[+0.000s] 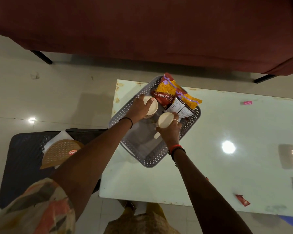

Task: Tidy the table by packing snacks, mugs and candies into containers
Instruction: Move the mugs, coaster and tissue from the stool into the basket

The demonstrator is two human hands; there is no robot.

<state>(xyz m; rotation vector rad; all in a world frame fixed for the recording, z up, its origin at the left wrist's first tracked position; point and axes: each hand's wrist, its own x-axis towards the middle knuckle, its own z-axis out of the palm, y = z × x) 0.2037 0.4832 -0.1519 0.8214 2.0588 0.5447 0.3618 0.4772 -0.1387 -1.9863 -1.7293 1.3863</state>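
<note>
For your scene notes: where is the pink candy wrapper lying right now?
In the head view, the pink candy wrapper lies alone on the table, far right of the grey basket.

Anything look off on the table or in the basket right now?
Nothing spilled or broken. The two mugs, one in the left hand and one in the right hand, sit upright in the grey basket. Small red candies lie scattered on the table, unpacked.

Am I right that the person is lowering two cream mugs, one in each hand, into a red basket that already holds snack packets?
Not quite: the basket is grey, not red, as the head view shows. The rest holds: left hand and right hand each hold a mug beside the snack packets.
</note>
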